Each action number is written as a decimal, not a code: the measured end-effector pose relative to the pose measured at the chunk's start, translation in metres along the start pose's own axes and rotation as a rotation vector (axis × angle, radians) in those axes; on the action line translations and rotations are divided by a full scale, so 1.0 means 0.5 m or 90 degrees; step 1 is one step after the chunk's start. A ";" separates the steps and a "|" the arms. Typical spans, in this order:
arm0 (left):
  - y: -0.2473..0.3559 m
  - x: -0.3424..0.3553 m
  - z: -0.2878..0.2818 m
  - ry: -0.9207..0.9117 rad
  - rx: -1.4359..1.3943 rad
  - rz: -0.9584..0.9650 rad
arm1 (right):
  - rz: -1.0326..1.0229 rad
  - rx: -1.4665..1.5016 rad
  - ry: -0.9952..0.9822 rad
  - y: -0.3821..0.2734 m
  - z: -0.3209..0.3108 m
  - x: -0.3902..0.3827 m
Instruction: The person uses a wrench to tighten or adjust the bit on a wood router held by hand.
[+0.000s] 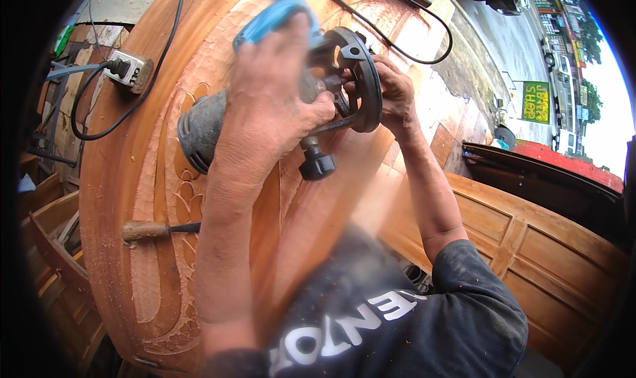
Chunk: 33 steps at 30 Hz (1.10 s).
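Observation:
A plunge router (pixel 205 129) with a dark motor housing, a blue top part (pixel 278 20), a round black base (pixel 370 80) and a black side knob (pixel 318 164) lies tipped on its side over a carved wooden panel (pixel 106 199). Wrapped over the router's body is my left hand (pixel 278 86), its fingers smeared by motion. At the underside of the base my right hand (pixel 395 93) has its fingers bent closed, reaching to the middle opening; what they pinch is hidden. A chisel (pixel 146 230) with a wooden handle rests on the panel beside my left forearm.
A black cord (pixel 442 53) loops past the router. At the left, a plug sits in a white socket box (pixel 129 70) on the panel's edge. Panelled wooden boards (pixel 543 245) stand at right, with wooden drawer-like pieces (pixel 56 245) at lower left. Wood chips lie scattered.

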<state>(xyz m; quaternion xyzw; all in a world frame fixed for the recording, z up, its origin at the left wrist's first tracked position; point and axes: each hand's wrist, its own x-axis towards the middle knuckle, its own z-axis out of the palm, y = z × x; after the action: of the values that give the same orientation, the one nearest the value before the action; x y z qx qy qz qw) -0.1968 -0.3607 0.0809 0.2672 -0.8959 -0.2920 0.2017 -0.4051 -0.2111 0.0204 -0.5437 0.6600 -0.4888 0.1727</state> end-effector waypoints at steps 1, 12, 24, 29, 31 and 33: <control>-0.002 0.000 0.000 0.002 0.002 0.001 | -0.013 -0.021 -0.001 -0.005 0.001 0.002; 0.006 0.002 -0.001 0.012 -0.027 0.017 | 0.259 -0.235 0.243 -0.002 -0.098 -0.066; 0.016 0.003 -0.017 -0.036 -0.025 0.023 | 0.418 -0.101 0.230 -0.038 -0.118 -0.200; 0.005 0.005 -0.012 -0.042 -0.021 0.036 | 0.159 0.213 0.459 -0.069 -0.101 -0.093; 0.006 0.008 -0.011 -0.030 -0.034 0.046 | 0.092 0.154 0.462 -0.035 -0.087 -0.044; 0.003 0.008 -0.009 -0.026 -0.035 0.045 | 0.124 0.041 0.481 -0.034 -0.070 0.019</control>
<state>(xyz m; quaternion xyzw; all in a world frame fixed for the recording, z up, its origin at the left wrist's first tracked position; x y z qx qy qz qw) -0.1983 -0.3640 0.0863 0.2233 -0.9004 -0.3146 0.2009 -0.4259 -0.2026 0.0536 -0.2547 0.7101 -0.6561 -0.0198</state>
